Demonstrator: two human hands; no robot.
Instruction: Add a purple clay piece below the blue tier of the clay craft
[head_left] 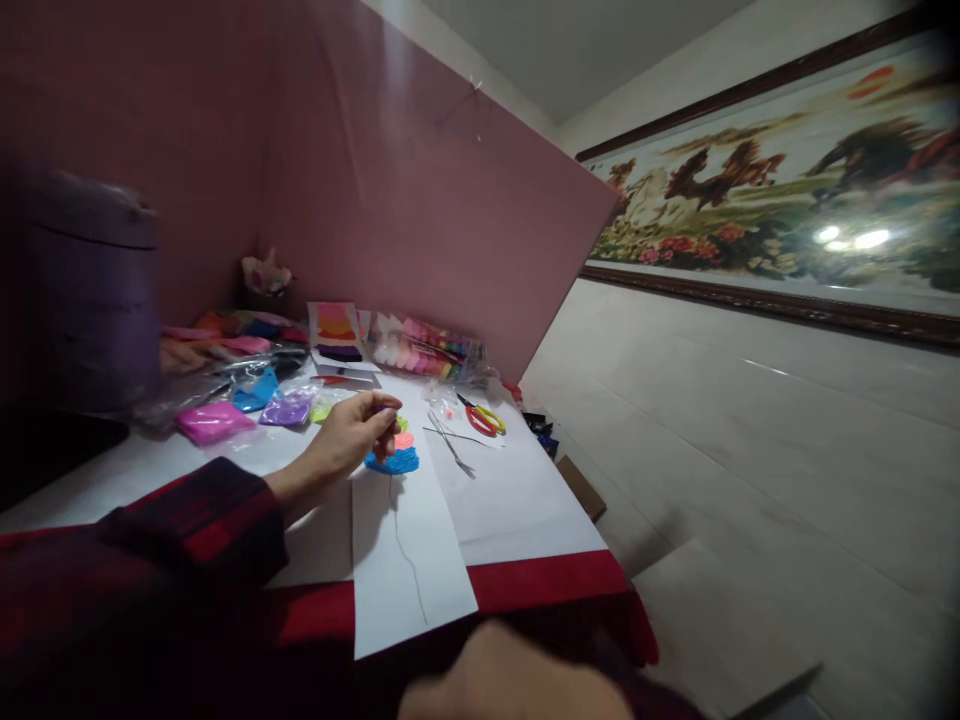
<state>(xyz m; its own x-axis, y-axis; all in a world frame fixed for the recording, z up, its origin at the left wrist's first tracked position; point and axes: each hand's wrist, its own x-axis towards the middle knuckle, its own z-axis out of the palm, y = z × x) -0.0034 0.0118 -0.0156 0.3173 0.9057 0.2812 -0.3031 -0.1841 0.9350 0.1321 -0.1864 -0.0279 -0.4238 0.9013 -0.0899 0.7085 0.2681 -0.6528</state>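
Head view: a long, narrow white paper strip is lying on a white-covered tabletop, its far part passing beneath and to the right of the left hand. That hand is reaching in from the left in a dark red-and-black plaid sleeve, its fingers curling toward the thumb above the strip's coloured end; whether they are pinching or touching anything cannot be told. The right hand is showing blurred at the lower edge, nearer the wearer than the strip; its grip cannot be told.

The strip's long axis is running away from the wearer, the near end projecting over the red cloth at the tabletop's front. A blue, ridged, clay-like mass is spreading crosswise on the paper, with a smooth coral-pink patch and a yellow-green patch sitting behind it, partly hidden by the fingers. A thin, wavering dark line is extending from the blue mass toward the near end.

Right of the strip, a slender silver metal tool is lying aslant near a thin dark rod, while scissors with red and yellow looped handles are pointing their dark blades away to the left. Left of the hand, glossy clear packets holding pink, blue and purple material are resting side by side.
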